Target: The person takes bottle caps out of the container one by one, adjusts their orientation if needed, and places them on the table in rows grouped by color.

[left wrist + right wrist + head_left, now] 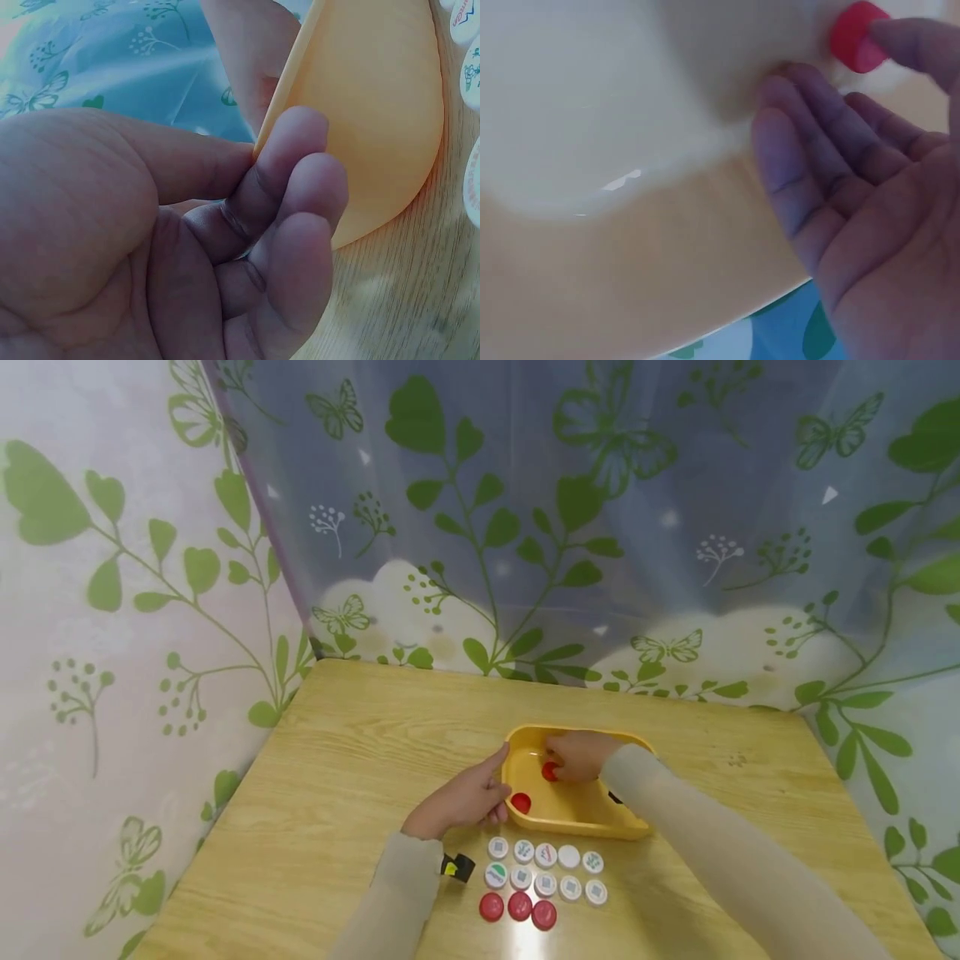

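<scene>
A yellow plastic basin (581, 829) stands on the wooden table. My left hand (467, 795) grips its left rim, with the thumb on one side and curled fingers on the other in the left wrist view. Inside the basin, my right hand (583, 755) reaches down and pinches a red bottle cap (859, 37). The thumb presses on this tilted cap; part of the grip is hidden. Another red cap (521, 802) lies at the basin's near left corner.
In front of the basin lie two rows of white caps (546, 884), several with printed tops. Nearer still is a row of three red caps (519, 907). A leaf-patterned curtain (465, 527) hangs behind and beside the table (360, 735).
</scene>
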### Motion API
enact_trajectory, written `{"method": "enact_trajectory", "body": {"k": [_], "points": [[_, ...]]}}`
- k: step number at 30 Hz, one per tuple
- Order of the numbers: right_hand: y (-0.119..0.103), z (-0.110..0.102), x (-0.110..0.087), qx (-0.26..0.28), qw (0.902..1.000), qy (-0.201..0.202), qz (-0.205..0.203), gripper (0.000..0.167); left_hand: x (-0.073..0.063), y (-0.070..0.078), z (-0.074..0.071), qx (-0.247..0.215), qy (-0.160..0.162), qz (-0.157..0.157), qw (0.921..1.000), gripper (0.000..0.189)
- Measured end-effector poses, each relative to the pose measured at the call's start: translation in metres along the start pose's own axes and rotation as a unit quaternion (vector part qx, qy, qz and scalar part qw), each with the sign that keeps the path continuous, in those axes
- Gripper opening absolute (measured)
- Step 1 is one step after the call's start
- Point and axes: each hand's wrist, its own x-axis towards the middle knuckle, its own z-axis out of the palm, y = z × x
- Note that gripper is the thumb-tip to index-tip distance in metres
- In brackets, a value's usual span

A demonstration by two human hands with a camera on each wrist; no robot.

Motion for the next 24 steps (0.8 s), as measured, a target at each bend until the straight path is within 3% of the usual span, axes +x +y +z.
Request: {"method": "enact_trajectory", "body": {"k": [7, 16, 20, 24], "points": [[0.003, 0.006, 0.008, -0.009, 0.9994, 0.023, -0.025, 0.017, 0.001, 0.001, 0.001, -0.008, 0.001, -0.010, 0.9999, 0.069], [-0.020, 0.004, 0.016, -0.008, 0.9977, 0.044, -0.051, 0.019, -0.001, 0.001, -0.002, 0.003, 0.000, 0.006, 1.0000, 0.070], [-0.025, 0.005, 0.014, -0.020, 0.9973, 0.050, -0.049, 0.017, 0.001, 0.001, 0.000, 0.006, -0.004, -0.004, 1.0000, 0.070], [-0.023, 0.010, 0.014, -0.042, 0.9959, 0.064, -0.048, 0.015, 0.005, 0.002, 0.003, 0.019, 0.011, -0.022, 0.9995, 0.069]]}}
